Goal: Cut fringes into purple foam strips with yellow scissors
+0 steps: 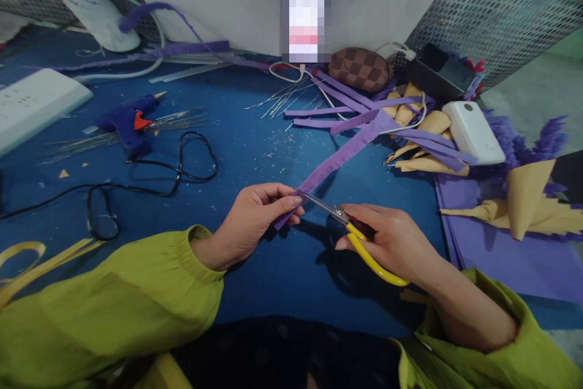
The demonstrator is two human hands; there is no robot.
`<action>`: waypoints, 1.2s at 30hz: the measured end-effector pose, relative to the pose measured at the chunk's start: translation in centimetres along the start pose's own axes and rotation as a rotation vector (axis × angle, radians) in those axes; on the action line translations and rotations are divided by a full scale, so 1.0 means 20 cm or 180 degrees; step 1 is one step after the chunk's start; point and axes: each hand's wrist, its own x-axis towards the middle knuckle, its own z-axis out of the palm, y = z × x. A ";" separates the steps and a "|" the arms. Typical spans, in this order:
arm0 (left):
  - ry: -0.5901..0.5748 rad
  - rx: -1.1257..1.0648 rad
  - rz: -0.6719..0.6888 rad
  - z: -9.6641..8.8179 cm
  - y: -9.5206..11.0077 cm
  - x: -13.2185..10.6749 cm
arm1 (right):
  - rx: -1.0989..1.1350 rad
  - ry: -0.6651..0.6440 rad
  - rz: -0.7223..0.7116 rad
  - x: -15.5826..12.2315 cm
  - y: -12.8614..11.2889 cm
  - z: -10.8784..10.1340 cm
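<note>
Scissors (339, 215) with yellow handles sit in the right hand (392, 242), whose fingers are curled through and around the loops. The blades are parted only a little, with their tips at the near end of a purple fringed strip (337, 156). We see the left hand (259, 217) pinching that same end between thumb and fingertips, right beside the blade tips. From there the strip rises off the blue table (255, 146) and runs up and to the right, where it joins a loose pile of more purple strips (346, 111) and tan paper cones (428, 134).

Both arms wear yellow-green sleeves (136, 304).

To the left we find a blue glue gun (130, 122) lying on a fan of thin wires (91, 137), and its black cord (182, 164) loops across the table toward us. A white power strip (36, 104) lies at the far left edge. Behind the pile there is a brown checkered pouch (359, 68), with a white power bank (471, 131) well to its right. Flat purple sheets (501, 249) lie at the right edge – partly under another tan cone (528, 195).
</note>
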 end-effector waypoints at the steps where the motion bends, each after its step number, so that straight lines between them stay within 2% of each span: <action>1: 0.0005 0.0036 0.0006 0.00 0.00 0.00 | -0.0018 -0.0001 -0.0005 0.00 0.00 0.00; 12: 0.0134 -0.0046 0.0105 -0.01 -0.01 0.00 | -0.0298 0.0184 0.0007 0.01 -0.01 0.02; 36: 0.0178 0.0155 0.0080 0.00 -0.02 0.00 | -0.0078 -0.0032 -0.0020 0.00 -0.01 0.01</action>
